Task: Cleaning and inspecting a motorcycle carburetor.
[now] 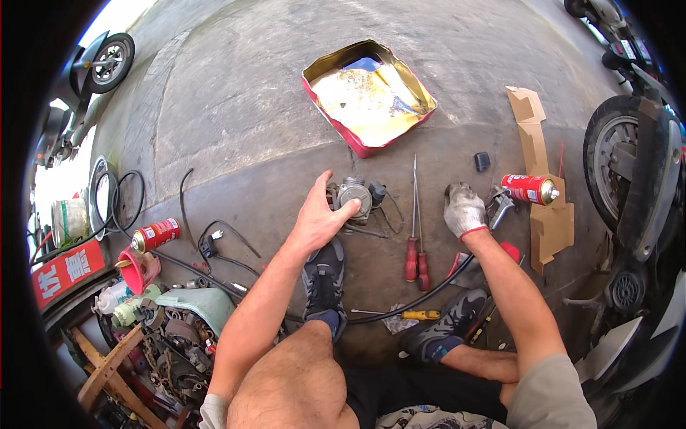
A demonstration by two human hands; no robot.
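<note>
My bare left hand (319, 218) grips a grey metal carburetor (355, 194) from its left side, thumb across the round top and index finger stretched past the left edge. A black fitting and thin hoses stick out on the carburetor's right. In a grey-white work glove, my right hand (466, 209) is low over the floor with curled fingers; whatever is in them is hidden. Right beside the glove is a silver air blow gun (499, 207), close to a red spray can (529, 189) lying on its side. Two long red-handled screwdrivers (411, 259) lie between my hands.
Ahead stands a red-sided metal pan (366, 136) with dark liquid. Flattened cardboard (550, 225) and a scooter wheel (614, 161) are at the right. A black hose (400, 309) crosses near my shoes, beside a yellow-handled screwdriver (421, 314). Metal parts (179, 350) crowd the left.
</note>
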